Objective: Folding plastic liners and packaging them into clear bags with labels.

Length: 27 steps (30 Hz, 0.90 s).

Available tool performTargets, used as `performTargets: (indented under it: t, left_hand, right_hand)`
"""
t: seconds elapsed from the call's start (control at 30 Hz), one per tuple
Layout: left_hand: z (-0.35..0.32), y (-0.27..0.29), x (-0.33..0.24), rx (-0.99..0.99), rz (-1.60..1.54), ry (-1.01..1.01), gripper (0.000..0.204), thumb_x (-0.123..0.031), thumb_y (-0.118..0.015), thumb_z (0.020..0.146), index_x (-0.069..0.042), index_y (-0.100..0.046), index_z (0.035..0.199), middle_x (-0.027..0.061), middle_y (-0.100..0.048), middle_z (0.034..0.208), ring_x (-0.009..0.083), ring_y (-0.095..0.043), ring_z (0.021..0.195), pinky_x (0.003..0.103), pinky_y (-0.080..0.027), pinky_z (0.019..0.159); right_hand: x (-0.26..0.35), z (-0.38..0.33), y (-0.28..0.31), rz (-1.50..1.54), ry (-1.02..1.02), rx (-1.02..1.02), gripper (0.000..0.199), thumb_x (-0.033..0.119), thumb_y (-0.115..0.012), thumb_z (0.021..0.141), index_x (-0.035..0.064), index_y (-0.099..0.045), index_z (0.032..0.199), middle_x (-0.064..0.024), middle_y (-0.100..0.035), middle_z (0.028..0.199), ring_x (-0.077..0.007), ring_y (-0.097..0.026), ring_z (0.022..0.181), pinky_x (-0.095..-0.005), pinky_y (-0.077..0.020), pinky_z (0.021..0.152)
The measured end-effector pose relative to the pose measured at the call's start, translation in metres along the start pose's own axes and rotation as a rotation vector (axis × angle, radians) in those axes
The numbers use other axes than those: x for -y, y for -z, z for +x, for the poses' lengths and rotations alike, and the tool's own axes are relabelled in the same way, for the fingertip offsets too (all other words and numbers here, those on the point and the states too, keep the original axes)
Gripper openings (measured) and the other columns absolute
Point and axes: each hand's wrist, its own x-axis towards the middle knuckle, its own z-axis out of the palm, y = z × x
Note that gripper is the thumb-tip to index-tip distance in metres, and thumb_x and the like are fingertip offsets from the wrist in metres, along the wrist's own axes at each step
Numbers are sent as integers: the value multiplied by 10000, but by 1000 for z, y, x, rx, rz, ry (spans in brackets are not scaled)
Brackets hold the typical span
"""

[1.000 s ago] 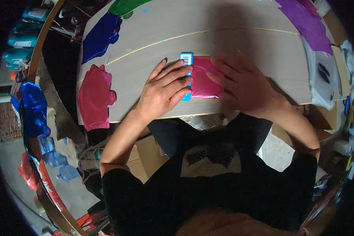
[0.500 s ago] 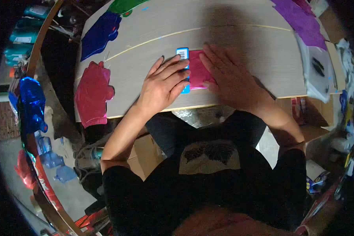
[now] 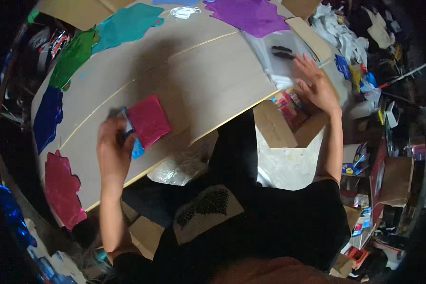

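A folded square of shiny pink foil lies on the table, with a narrow blue card along its left edge. My left hand, somewhat blurred, has its fingers and thumb curled around the card, partly covering it. Far to the right, my right hand is empty, fingers spread, at the table's right edge. It is near the clear plastic bags, which have a dark mark, and above an open cardboard box holding red and blue packets.
Flat foil shapes ring the table: dark pink, dark blue, green, teal and purple. A white bundle lies at the far edge. Crumpled white plastic sits beyond the right side.
My view has turned rightward. My right hand has left the pink foil and moved right to the clear bags. My left hand, flat before, now curls around the blue card.
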Motion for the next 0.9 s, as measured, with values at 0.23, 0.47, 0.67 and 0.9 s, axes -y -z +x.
performTargets:
  t: [0.23, 0.47, 0.67, 0.9]
  left_hand:
    - [7, -12, 27, -94, -384, 199, 668, -89, -841, 728, 81, -465, 1253, 158, -642, 1058, 200, -634, 959, 304, -539, 747]
    - [13, -6, 19, 66, -397, 471, 305, -17, -778, 739, 11, -627, 1003, 18, -627, 812, 103, -575, 736, 255, -482, 686]
    - [5, -9, 7, -89, -379, 470, 228, -23, -726, 777, -24, -581, 953, 16, -612, 808, 93, -557, 724, 265, -471, 663]
    - [-33, 36, 38, -194, -491, 563, 234, -11, -718, 786, -2, -563, 961, 53, -631, 845, 106, -584, 746, 262, -487, 682]
  right_hand:
    - [-19, 2, -6, 89, 54, 77, 244, 1, -652, 841, 24, -683, 1081, -140, -653, 1205, -301, -606, 1136, -386, -478, 967]
    - [18, 4, -10, 229, -43, -119, 78, 25, -699, 822, -16, -659, 876, -133, -689, 1079, -299, -654, 985, -367, -504, 843]
    - [134, 55, -34, 651, -31, 107, 88, 52, -704, 842, -15, -649, 855, -92, -638, 833, -223, -616, 742, -283, -492, 639]
    - [186, 120, -78, 419, 670, 143, 222, 194, -679, 874, 61, -680, 1052, -94, -666, 1066, -309, -624, 949, -388, -508, 822]
